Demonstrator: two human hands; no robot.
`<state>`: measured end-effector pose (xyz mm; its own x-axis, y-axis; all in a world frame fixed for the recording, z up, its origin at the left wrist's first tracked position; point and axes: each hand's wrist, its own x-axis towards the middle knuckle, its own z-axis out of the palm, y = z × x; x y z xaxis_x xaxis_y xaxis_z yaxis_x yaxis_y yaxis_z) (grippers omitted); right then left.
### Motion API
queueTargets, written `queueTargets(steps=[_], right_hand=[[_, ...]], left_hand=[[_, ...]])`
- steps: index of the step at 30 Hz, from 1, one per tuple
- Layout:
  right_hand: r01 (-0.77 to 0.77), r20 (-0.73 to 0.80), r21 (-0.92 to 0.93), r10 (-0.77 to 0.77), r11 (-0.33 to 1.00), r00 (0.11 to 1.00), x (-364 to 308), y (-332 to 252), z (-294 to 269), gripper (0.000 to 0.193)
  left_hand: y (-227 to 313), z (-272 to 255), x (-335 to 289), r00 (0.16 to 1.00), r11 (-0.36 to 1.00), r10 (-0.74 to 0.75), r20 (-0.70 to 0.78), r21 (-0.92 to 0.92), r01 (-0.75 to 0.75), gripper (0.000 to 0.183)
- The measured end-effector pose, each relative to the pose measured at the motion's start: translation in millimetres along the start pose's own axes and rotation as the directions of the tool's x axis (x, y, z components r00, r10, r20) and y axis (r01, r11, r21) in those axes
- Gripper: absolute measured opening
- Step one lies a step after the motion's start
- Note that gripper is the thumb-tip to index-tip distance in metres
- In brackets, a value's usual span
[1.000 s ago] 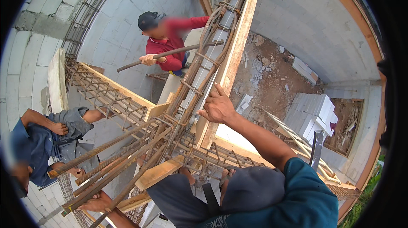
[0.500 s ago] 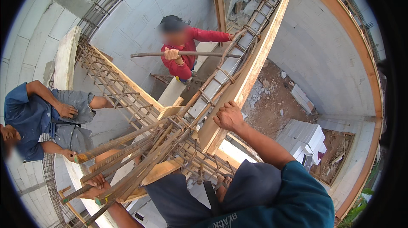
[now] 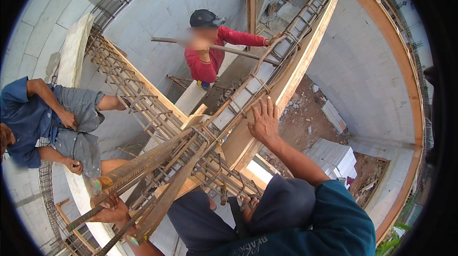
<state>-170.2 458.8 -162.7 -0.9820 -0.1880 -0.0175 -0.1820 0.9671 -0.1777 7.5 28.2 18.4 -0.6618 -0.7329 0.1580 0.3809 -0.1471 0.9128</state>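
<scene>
My right hand (image 3: 265, 121) lies with fingers spread on the top edge of a wooden formwork board (image 3: 292, 84). At lower left, my left hand (image 3: 110, 212) is closed around a steel rebar (image 3: 86, 219) among several upright column bars (image 3: 143, 160). Thicker bars partly hide its fingers. The column bars rise from a junction of rebar cages (image 3: 205, 134) in front of my knees. Beyond it, a person in red (image 3: 210, 60) holds a long steel bar (image 3: 248, 54) at one raised end, with the other hand on the cage running away from me.
A person in blue (image 3: 28, 113) sits at left beside another rebar cage (image 3: 131, 84). Pale block walls (image 3: 362, 70) surround us. Far below on the right are rubble (image 3: 305, 108) and stacked white blocks (image 3: 331, 158). A wooden board (image 3: 76, 51) stands at upper left.
My right hand has opened from a curled grip on the board. The person in blue has drawn a hand off the bar end. The red-sleeved person's bar has lifted at its left end.
</scene>
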Motion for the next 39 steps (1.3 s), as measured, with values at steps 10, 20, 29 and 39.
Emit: queueTargets(steps=[10,20,29,39], right_hand=[[-0.762,0.01,0.313,0.8,0.567,0.6,22.6,5.3,48.9,0.084],[-0.925,-0.022,0.178,0.941,0.337,0.338,31.3,-33.0,24.7,0.092],[-0.903,0.017,0.159,0.913,0.399,0.407,10.6,-17.1,14.2,0.1],[-0.899,-0.083,0.165,0.914,0.407,0.398,16.3,-23.8,25.8,0.089]], left_hand=[[-4.6,-14.4,1.3,0.998,0.999,-0.034,0.061,0.012,0.034,0.078],[-0.3,9.6,-0.3,1.0,0.984,-0.018,-0.014,0.176,0.02,0.08],[1.2,-3.1,-1.4,0.989,0.971,-0.035,0.146,0.241,-0.002,0.079],[30.0,-41.3,-21.0,0.925,0.921,-0.371,-0.083,0.098,0.378,0.07]])
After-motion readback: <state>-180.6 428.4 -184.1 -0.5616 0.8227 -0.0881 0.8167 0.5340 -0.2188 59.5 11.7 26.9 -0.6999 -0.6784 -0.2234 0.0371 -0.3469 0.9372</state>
